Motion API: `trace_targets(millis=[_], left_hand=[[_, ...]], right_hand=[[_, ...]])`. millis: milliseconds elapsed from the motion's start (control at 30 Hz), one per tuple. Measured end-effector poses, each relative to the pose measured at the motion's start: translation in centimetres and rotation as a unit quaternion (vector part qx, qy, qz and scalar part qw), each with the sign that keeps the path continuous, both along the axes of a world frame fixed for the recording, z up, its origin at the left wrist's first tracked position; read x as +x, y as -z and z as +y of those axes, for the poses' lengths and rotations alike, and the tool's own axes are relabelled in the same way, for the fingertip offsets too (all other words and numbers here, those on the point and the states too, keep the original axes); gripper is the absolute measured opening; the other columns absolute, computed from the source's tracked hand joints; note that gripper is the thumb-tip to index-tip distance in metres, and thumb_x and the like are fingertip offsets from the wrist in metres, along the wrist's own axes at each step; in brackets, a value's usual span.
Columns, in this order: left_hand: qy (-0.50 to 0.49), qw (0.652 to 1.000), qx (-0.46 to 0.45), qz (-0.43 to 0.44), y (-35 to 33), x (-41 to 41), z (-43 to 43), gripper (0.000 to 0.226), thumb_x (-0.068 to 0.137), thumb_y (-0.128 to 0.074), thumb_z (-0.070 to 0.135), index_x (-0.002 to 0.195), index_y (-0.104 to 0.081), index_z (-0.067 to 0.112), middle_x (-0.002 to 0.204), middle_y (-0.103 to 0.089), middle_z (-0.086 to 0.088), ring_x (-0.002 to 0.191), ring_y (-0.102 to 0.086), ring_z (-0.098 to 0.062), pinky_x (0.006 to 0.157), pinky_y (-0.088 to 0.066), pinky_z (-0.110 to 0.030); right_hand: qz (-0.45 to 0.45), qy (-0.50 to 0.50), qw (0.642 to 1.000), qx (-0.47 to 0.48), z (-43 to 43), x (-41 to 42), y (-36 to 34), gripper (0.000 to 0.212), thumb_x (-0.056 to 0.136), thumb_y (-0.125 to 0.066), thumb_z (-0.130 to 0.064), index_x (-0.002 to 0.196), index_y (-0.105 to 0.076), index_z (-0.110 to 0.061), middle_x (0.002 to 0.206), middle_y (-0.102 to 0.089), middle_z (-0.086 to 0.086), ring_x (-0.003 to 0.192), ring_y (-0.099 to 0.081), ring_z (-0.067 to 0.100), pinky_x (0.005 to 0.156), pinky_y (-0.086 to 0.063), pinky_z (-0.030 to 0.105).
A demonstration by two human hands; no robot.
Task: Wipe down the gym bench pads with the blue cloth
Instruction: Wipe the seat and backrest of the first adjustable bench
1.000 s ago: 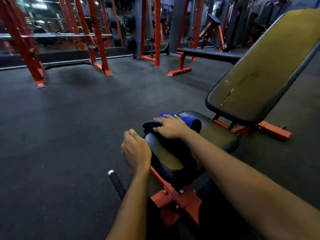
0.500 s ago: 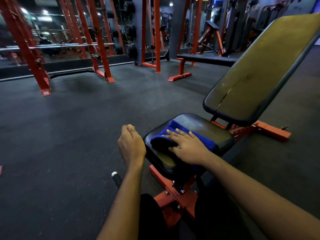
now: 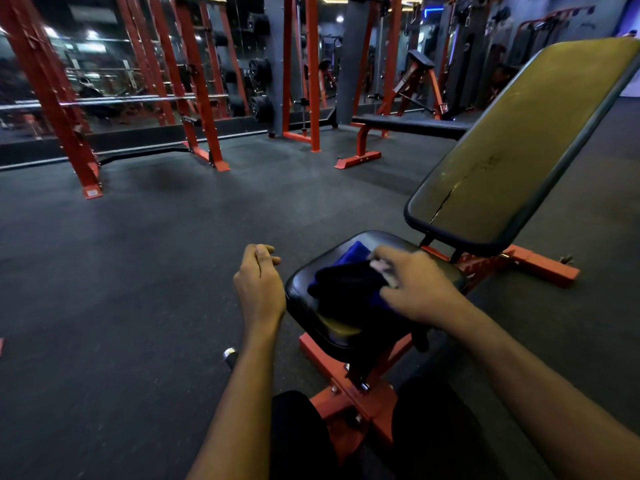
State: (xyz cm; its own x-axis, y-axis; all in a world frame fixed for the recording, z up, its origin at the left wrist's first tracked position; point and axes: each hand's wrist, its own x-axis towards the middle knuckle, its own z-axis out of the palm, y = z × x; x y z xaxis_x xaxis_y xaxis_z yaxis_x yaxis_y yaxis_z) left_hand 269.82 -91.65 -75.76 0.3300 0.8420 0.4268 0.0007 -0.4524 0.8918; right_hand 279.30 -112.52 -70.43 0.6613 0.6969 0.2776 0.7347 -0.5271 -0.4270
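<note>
**Item: blue cloth** (image 3: 348, 275). It lies bunched on the seat pad (image 3: 311, 317) of the incline bench, toward the pad's far right part. One bright blue corner shows at the far side and the rest is in shadow.

**Handling (judged):** light, soft and limp, so it folds and creeps under the palm instead of sliding as one piece. It is not fragile. The pad's glossy vinyl looks slick, so the cloth probably drags only under downward pressure. Best held by flattening the bunch and covering its middle with the palm, or by gathering the heap.

**Right hand** (image 3: 412, 285): on the cloth's right side, fingers reaching left over it. It is blurred, so a flat press cannot be told from a pinch.

**Left hand** (image 3: 259, 285): just beside the seat pad's left edge, fingers loosely curled, holding nothing.

**Back pad** (image 3: 519, 147): tilted up at far right, apart from the cloth. Its worn surface has a crack near the lower edge that may snag fabric.

**Frame** (image 3: 349, 400): orange steel, standing on dark rubber floor (image 3: 138, 271).
</note>
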Motion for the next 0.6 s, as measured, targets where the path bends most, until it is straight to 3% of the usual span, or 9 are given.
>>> trace_targets(millis=[67,133,233,300,333,400,467,533,600], left_hand=[[0.036,0.999,0.014,-0.019,-0.6,0.3,-0.1,0.038,0.098,-0.032,0.038,0.097,-0.063,0.016,0.089,-0.068,0.002,0.086,-0.065,-0.017,0.079,-0.053,-0.039],[0.085,0.996,0.024,-0.032,-1.5,0.6,-0.4,0.030,0.103,-0.036,0.030,0.105,-0.063,0.016,0.101,-0.068,0.004,0.095,-0.064,-0.010,0.082,-0.052,-0.032],[0.142,0.988,0.045,-0.037,-3.0,0.8,-0.7,0.028,0.105,-0.037,0.030,0.115,-0.061,0.021,0.113,-0.065,0.009,0.106,-0.060,-0.002,0.088,-0.047,-0.021],[0.164,0.985,0.051,-0.032,-3.7,1.2,-0.6,0.029,0.104,-0.038,0.034,0.117,-0.061,0.021,0.112,-0.066,0.008,0.105,-0.061,-0.004,0.087,-0.049,-0.022],[0.169,0.984,0.056,-0.019,-3.8,1.4,-0.4,0.028,0.103,-0.041,0.034,0.116,-0.061,0.020,0.108,-0.067,0.005,0.100,-0.063,-0.008,0.084,-0.050,-0.024],[0.166,0.983,0.068,0.041,-3.4,2.0,-0.1,0.021,0.101,-0.049,0.026,0.109,-0.064,0.015,0.097,-0.070,-0.002,0.089,-0.066,-0.018,0.080,-0.051,-0.030],[0.164,0.977,0.075,0.117,-2.3,2.3,0.2,0.014,0.098,-0.054,0.018,0.099,-0.067,0.011,0.089,-0.071,-0.006,0.082,-0.067,-0.022,0.078,-0.052,-0.032],[0.163,0.971,0.065,0.161,-1.0,2.3,0.5,0.015,0.097,-0.054,0.016,0.090,-0.067,0.012,0.082,-0.071,-0.006,0.076,-0.067,-0.022,0.076,-0.054,-0.036],[0.137,0.976,0.042,0.163,-0.1,2.0,0.8,0.017,0.097,-0.053,0.014,0.087,-0.067,0.014,0.080,-0.070,-0.007,0.075,-0.067,-0.023,0.073,-0.054,-0.036]], right_hand=[[0.060,0.048,0.990,0.116,0.4,0.7,-1.3,0.030,0.078,-0.063,-0.003,0.098,-0.057,-0.024,0.075,-0.060,0.000,0.068,-0.059,0.020,0.054,-0.043,0.021],[0.133,0.055,0.965,0.220,0.8,1.2,-2.7,0.031,0.078,-0.061,0.003,0.097,-0.056,-0.021,0.080,-0.061,-0.004,0.073,-0.057,0.016,0.062,-0.043,0.020],[0.303,0.010,0.864,0.402,1.3,1.3,-4.3,0.041,0.078,-0.051,0.011,0.106,-0.055,-0.019,0.110,-0.063,0.003,0.099,-0.061,0.020,0.083,-0.049,0.034],[0.389,0.028,0.808,0.443,1.6,1.5,-4.2,0.041,0.080,-0.048,0.011,0.110,-0.050,-0.017,0.114,-0.060,0.007,0.097,-0.060,0.021,0.081,-0.051,0.035],[0.417,0.058,0.805,0.418,1.8,2.0,-3.4,0.036,0.083,-0.049,0.007,0.111,-0.048,-0.016,0.111,-0.059,0.009,0.091,-0.059,0.020,0.074,-0.050,0.034],[0.406,0.144,0.864,0.261,1.7,3.0,-1.6,0.026,0.089,-0.054,-0.008,0.113,-0.044,-0.013,0.107,-0.057,0.013,0.083,-0.058,0.023,0.065,-0.047,0.032],[0.264,0.211,0.939,0.060,1.2,4.3,0.1,0.037,0.089,-0.059,-0.027,0.119,-0.046,-0.010,0.119,-0.059,0.016,0.101,-0.059,0.032,0.079,-0.050,0.038],[0.110,0.215,0.970,0.005,1.2,4.7,-0.2,0.050,0.086,-0.065,-0.042,0.127,-0.050,-0.017,0.133,-0.055,0.009,0.124,-0.048,0.033,0.100,-0.043,0.043],[0.026,0.126,0.991,0.023,2.3,4.5,-1.0,0.053,0.084,-0.065,-0.057,0.128,-0.054,-0.029,0.136,-0.054,-0.002,0.131,-0.045,0.026,0.107,-0.038,0.046]])
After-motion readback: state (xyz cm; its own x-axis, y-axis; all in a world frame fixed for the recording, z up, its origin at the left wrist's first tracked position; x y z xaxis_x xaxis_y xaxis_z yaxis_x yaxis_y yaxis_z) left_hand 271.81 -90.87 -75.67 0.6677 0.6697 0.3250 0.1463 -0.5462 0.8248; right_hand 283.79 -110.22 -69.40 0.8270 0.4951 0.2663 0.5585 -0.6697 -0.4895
